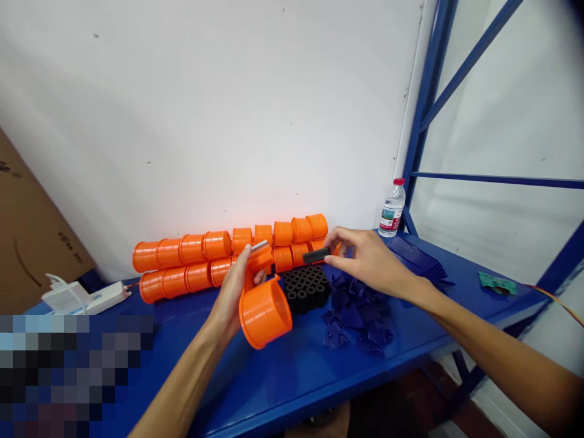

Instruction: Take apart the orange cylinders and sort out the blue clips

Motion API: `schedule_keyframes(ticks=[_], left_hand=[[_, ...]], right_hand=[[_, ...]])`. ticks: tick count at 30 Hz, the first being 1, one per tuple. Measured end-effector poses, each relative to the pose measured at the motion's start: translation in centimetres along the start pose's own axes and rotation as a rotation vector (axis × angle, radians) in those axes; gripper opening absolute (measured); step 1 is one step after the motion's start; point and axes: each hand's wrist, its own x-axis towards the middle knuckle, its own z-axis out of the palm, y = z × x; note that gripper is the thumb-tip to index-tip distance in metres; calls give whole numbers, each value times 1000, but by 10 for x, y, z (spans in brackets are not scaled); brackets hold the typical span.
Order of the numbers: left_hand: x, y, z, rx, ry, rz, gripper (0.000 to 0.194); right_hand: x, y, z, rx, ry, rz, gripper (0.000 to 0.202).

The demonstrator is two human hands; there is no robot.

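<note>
My left hand point(235, 292) is closed around an orange plastic part with a cup-shaped end point(266, 313). A thin grey metallic strip point(259, 246) shows at the top of that part, near my thumb. Between the thumb and fingers of my right hand point(353, 252) is a short black foam tube point(316, 255), lying roughly level. Below the tube stands a block of several black foam tubes point(305, 286), their round holes showing. A pile of dark blue plastic pieces point(358, 316) lies just under my right hand. The fingertips of my left hand are partly hidden by the orange part.
Stacked rows of orange cups point(171, 252) lie along the white wall. A water bottle point(392, 210) stands at the back right beside flat blue sheets point(417, 258). A green packet point(497, 283) lies at the right, a white power strip point(103, 299) at the left. A cardboard box point(36, 231) leans there.
</note>
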Motion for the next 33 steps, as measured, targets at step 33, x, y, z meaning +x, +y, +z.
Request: schedule_keyframes(ticks=[33], left_hand=[[-2,-7,-4,259,-265,-73,48]], right_hand=[[14,-15,36,79,-171,-87,33]])
